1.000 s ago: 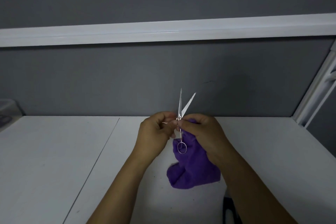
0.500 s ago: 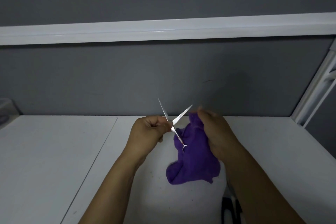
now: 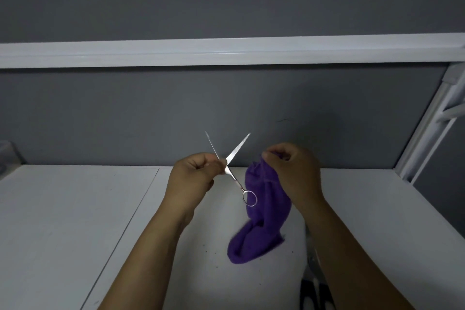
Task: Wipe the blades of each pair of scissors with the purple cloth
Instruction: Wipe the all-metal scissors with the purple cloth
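Note:
Small silver scissors [image 3: 232, 158] are held up over the white table, blades spread wide and pointing up. My left hand [image 3: 195, 179] grips them near the pivot, with one finger ring dangling below to the right. My right hand [image 3: 293, 171] pinches the top of the purple cloth [image 3: 264, 211], which hangs down to the tabletop. The cloth is a little to the right of the blades and apart from them.
The white table [image 3: 75, 221] has a seam running left of my arms. A grey wall with a white rail [image 3: 226, 52] stands behind. A white frame [image 3: 427, 128] rises at the right. Dark scissor handles [image 3: 315, 296] lie at the bottom edge, partly hidden by my right arm.
My right hand has pulled the cloth off the right blade and away to the right. The scissors have tilted left and opened wider in my left hand.

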